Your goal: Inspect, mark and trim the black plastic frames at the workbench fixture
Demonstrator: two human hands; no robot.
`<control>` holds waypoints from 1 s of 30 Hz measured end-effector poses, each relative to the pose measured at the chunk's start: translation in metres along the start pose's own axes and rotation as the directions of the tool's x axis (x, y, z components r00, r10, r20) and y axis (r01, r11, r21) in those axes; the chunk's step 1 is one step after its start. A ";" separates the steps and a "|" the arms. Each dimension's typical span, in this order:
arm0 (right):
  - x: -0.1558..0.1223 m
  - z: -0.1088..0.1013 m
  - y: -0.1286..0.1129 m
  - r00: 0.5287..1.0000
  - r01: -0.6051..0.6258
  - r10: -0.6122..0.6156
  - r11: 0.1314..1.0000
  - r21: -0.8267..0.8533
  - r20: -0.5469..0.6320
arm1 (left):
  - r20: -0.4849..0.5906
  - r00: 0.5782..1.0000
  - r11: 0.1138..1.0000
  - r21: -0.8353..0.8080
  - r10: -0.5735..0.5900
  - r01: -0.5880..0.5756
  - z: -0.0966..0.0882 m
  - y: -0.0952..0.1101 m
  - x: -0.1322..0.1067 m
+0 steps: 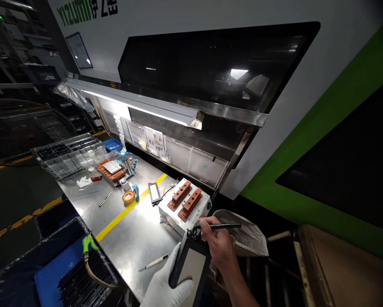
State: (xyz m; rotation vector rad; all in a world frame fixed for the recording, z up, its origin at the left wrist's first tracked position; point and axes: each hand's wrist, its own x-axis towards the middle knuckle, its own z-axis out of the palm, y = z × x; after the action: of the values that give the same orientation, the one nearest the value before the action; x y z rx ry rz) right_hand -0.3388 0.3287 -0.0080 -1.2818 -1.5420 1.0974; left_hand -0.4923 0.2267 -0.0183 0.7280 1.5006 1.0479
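My L hand, white glove, is nearest the lens: grip clenched on the lower end of a flat black-framed panel, held tilted over the counter edge. My R hand, bare, grips a thin black tool, tip at the panel's top corner. Just behind: white fixture block w/ two copper-brown inserts. A small knife lies on the counter, L of the panel.
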 end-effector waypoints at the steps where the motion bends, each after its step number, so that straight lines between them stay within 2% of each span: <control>1: -0.001 -0.003 0.001 0.999 -0.004 0.005 1.000 0.012 -0.043 | -0.006 1.000 1.000 -0.017 -0.006 0.005 -0.001 0.001 0.001; 4: -0.014 -0.013 0.003 0.990 0.016 -0.010 0.999 0.045 -0.138 | -0.005 0.999 0.996 -0.080 -0.046 0.045 -0.010 0.002 0.006; 6: -0.031 -0.019 0.007 0.986 0.053 -0.045 0.998 0.044 -0.158 | -0.008 0.991 0.975 -0.183 -0.131 0.128 -0.016 0.000 0.012; 8: -0.053 -0.023 0.011 0.983 0.135 -0.130 0.991 0.024 -0.130 | -0.038 0.972 0.908 -0.366 -0.233 0.203 -0.019 -0.004 0.021; 11: -0.082 -0.021 0.014 0.945 0.328 -0.327 0.943 -0.051 0.017 | -0.124 0.953 0.804 -0.573 -0.277 0.159 -0.023 -0.011 0.037; 13: -0.094 -0.016 0.016 0.894 0.443 -0.431 0.892 -0.091 0.126 | -0.164 0.958 0.813 -0.573 -0.236 0.103 -0.024 -0.014 0.046; 16: -0.099 -0.006 0.021 0.845 0.529 -0.501 0.836 -0.148 0.186 | -0.163 0.965 0.835 -0.545 -0.203 0.084 -0.024 -0.012 0.051; 21: -0.099 -0.001 0.029 0.848 0.530 -0.502 0.801 -0.278 0.169 | -0.159 0.970 0.837 -0.542 -0.185 0.071 -0.020 -0.002 0.047; 25: -0.101 -0.001 0.024 0.844 0.535 -0.509 0.785 -0.311 0.167 | -0.208 0.958 0.850 -0.524 -0.199 0.063 -0.021 -0.001 0.045; 27: -0.102 0.002 0.020 0.827 0.562 -0.527 0.776 -0.286 0.195 | -0.224 0.955 0.844 -0.534 -0.192 0.044 -0.021 0.000 0.044; 30: -0.101 0.014 0.017 0.770 0.635 -0.569 0.727 -0.261 0.287 | -0.218 0.963 0.829 -0.559 -0.157 0.009 -0.020 -0.001 0.042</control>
State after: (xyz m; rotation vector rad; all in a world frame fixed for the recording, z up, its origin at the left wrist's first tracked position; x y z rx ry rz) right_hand -0.3336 0.2287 -0.0345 -0.7741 -2.1680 0.5360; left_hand -0.5203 0.2586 -0.0372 0.1120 1.3196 1.4642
